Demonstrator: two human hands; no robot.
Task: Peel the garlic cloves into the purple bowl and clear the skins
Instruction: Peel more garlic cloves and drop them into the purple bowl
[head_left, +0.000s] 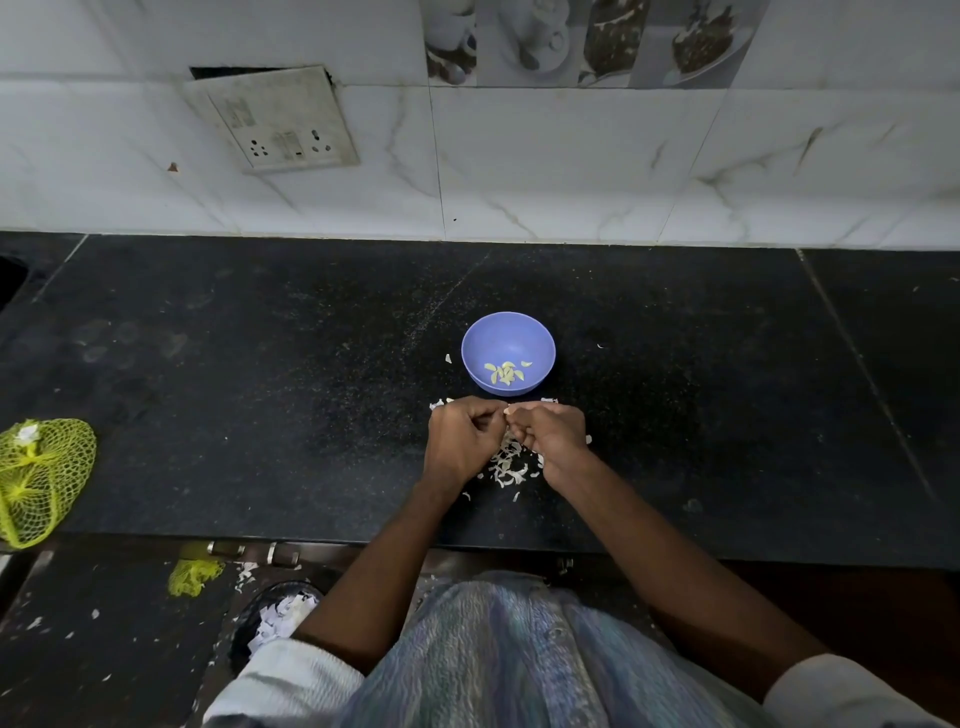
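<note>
- We stand at a black speckled stone counter (260, 415) under marble-look wall tiles.
- Nearest us, papery white garlic skins (508, 464) lie scattered below our wrists.
- Our left hand (464, 439) and right hand (552, 435) meet knuckle to knuckle, fingers curled, pinching a garlic clove (509, 410); only its pale tip shows, so we cannot tell which way it points.
- Just beyond, the purple bowl (508, 353) sits upright, holding peeled cloves (505, 373), small pale-yellow slivers pointing various ways.
- Far left lies a yellow mesh bag (39, 480).
</note>
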